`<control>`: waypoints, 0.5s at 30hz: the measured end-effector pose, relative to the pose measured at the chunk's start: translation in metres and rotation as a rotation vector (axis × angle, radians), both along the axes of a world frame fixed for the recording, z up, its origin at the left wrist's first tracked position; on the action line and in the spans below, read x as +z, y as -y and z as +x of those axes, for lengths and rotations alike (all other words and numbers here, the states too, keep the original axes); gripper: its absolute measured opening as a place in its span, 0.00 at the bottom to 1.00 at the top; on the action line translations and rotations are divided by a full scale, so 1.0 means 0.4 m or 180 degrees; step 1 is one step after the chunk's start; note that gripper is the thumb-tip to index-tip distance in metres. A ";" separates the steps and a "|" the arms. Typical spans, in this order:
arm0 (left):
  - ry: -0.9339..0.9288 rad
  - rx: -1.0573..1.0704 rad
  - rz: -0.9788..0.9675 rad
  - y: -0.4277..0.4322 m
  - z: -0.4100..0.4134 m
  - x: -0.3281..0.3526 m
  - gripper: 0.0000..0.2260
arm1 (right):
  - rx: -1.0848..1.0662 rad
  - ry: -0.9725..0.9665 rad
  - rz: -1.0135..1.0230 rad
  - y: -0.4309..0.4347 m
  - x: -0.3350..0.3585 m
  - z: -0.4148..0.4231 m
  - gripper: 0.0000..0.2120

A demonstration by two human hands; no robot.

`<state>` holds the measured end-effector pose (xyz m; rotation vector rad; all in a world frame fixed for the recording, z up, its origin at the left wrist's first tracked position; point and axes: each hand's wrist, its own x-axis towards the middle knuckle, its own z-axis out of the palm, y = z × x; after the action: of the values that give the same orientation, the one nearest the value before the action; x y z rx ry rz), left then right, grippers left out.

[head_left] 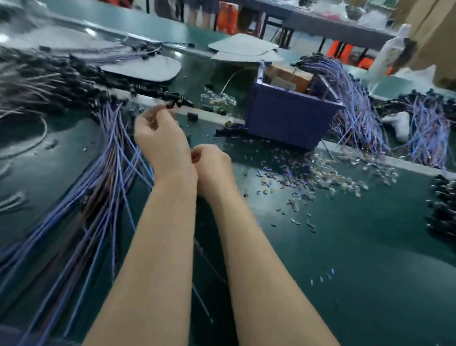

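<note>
head view: the only one, blurred by motion toward its edges.
left hand (160, 142): mine, raised over the table, thumb and forefinger closed together on a small black piece (170, 105) at their tips.
black piece: held in the air just short of the table's pale strip, near the black heap (64, 81) of wire ends on the left.
right hand (214, 163): mine, just beside my left wrist, fingers curled under and hidden by the back of the hand. I cannot tell whether anything is in it.
wires (105, 178): a blue and brown bundle lying on the table left of my left forearm, fanning out toward me.
box (289, 117): purple, beyond my right hand, with brown things inside.
bits (317, 175): small clear and dark ones strewn on the table right of my right hand, in front of the box.
far bundle (362, 110): blue wires draped just right of the box.
table (364, 267): dark green surface under it all.
grey sheets (147, 68): lying flat beyond the black heap.
</note>
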<state>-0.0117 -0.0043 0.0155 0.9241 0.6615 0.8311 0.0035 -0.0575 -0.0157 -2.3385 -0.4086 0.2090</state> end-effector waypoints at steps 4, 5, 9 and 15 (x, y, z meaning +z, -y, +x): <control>-0.0131 0.0207 -0.0276 -0.065 -0.010 -0.017 0.04 | 0.0110 0.0124 -0.0688 -0.081 -0.005 0.002 0.07; -0.0144 0.0243 -0.0330 -0.073 -0.012 -0.017 0.04 | 0.0133 0.0111 -0.0734 -0.091 -0.002 0.002 0.04; -0.0171 0.0305 -0.0500 -0.092 -0.013 -0.012 0.04 | 0.0084 -0.0179 -0.0712 -0.102 0.010 0.016 0.11; -0.0248 0.0308 -0.0686 -0.093 -0.014 -0.015 0.06 | -0.0109 -0.0303 -0.0506 -0.091 0.015 0.035 0.17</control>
<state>-0.0174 0.0329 0.0095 0.7364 0.8516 0.7948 0.0174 -0.0211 -0.0095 -2.4776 -0.3151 0.3461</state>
